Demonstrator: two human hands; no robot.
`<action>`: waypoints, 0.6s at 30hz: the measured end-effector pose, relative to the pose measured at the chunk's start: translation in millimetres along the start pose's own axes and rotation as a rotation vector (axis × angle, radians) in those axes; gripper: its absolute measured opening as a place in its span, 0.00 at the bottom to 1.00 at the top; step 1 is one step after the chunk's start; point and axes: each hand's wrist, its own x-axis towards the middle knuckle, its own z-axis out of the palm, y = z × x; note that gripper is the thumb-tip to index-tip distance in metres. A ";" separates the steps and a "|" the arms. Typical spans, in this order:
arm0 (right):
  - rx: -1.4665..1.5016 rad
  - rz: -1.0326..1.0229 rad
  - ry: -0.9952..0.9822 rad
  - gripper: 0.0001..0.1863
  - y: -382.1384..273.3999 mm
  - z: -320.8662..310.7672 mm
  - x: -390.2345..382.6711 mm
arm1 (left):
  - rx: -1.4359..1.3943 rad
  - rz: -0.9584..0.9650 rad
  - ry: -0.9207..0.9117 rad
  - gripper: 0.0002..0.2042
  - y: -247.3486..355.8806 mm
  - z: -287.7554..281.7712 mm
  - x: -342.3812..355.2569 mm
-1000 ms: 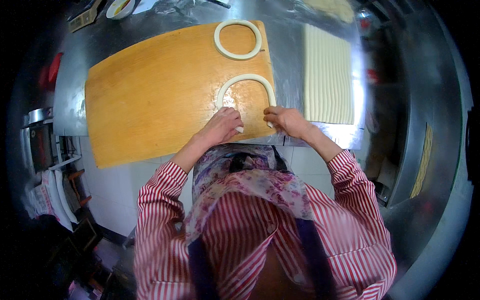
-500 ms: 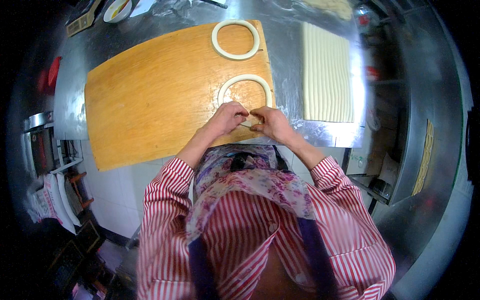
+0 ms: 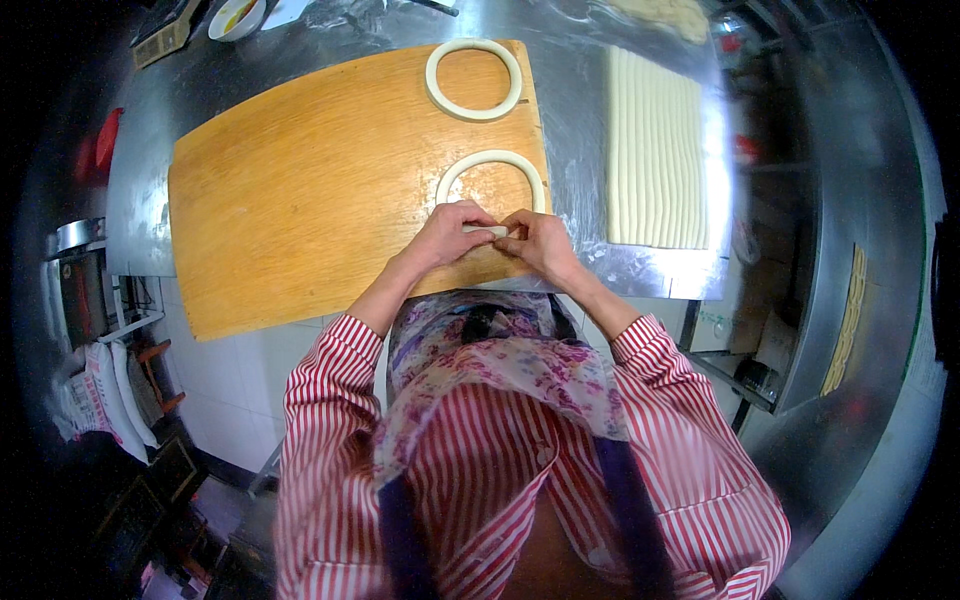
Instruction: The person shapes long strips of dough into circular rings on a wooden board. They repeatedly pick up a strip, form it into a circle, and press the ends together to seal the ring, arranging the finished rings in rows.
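Note:
On the wooden board (image 3: pixel 300 210) lies a pale dough rope (image 3: pixel 490 156) bent into a loop near the right edge. My left hand (image 3: pixel 455 228) and my right hand (image 3: pixel 525 240) meet at the near side of this loop, both closed on the dough, which shows as a short piece between their fingertips. The joint itself is partly hidden. A finished-looking closed dough ring (image 3: pixel 473 112) lies flat farther back on the board. To the right, on the metal table (image 3: pixel 570 120), a slab of parallel dough strips (image 3: pixel 655 150) lies flat.
A bowl with yellow contents (image 3: pixel 236 22) and a wooden implement (image 3: pixel 160 38) sit at the back left; a pale dough mass (image 3: pixel 660 15) is at the back right. A metal surface (image 3: pixel 845 430) with yellowish twisted strands (image 3: pixel 845 320) stands right. Sacks (image 3: pixel 115 395) are at left.
Both hands have moved toward each other, bringing the rope's two ends inward from an open horseshoe to a loop. In the last half second they have shifted only slightly.

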 end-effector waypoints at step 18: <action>-0.197 -0.378 -0.256 0.15 27.8 -42.2 13.3 | 0.450 0.136 0.203 0.10 13.1 56.0 -6.5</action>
